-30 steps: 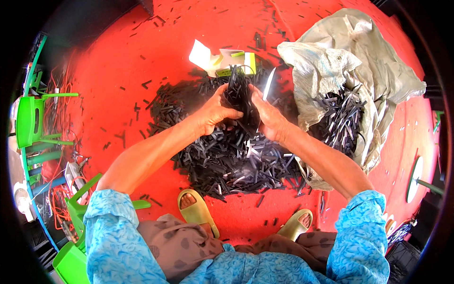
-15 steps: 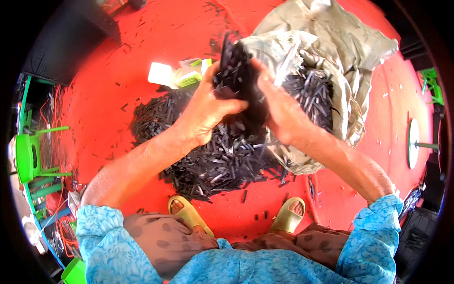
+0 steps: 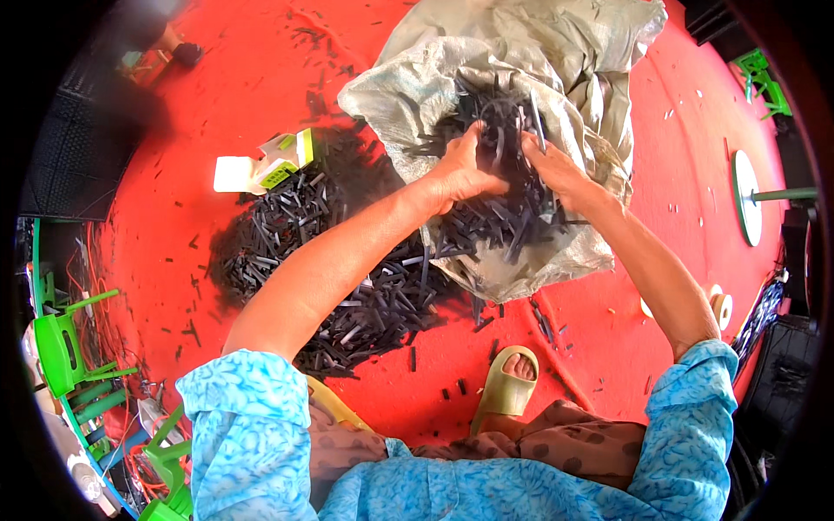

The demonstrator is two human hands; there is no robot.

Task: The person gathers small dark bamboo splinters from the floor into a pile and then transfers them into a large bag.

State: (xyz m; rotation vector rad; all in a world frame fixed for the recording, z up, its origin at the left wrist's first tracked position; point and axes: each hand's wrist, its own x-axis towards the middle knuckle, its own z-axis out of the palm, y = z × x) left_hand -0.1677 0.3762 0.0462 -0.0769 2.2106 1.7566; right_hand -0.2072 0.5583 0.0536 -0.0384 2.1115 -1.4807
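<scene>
**Black short flat strips [image 3: 512, 227] spread in the mouth of a crumpled beige-grey woven sack [image 3: 404, 95]**

Both bare hands are held over the sack's mouth, slightly apart, with dark strips gathered between them; this cluster is blurred. On the left hand [image 3: 465, 174], the thumb is stretched out wide of the index finger, toward the other palm. The remaining fingers are hidden, so whether any strips are gripped by them cannot be told. The right hand [image 3: 556, 169] is turned inward, its thumb pointed up and away from the body; its other fingers are mostly covered, and their grip cannot be told either. Beside that thumb, a long thin pale grey sliver [image 3: 539, 123] is seen, though it cannot be made out whether it is held.

More strips are spread in a broad dark heap [image 3: 347, 334] on the bright red floor covering [image 3: 625, 365], to the left of the sack. An opened white and yellow-green cardboard box [image 3: 280, 174] is set at the heap's far left edge. Light blue patterned sleeves [image 3: 248, 395] are rolled at the elbows. Below, an olive-yellow open-toed sandal [image 3: 504, 395] is worn on the right foot. At the far left, a bright green plastic chair [image 3: 57, 352] is seen.
</scene>
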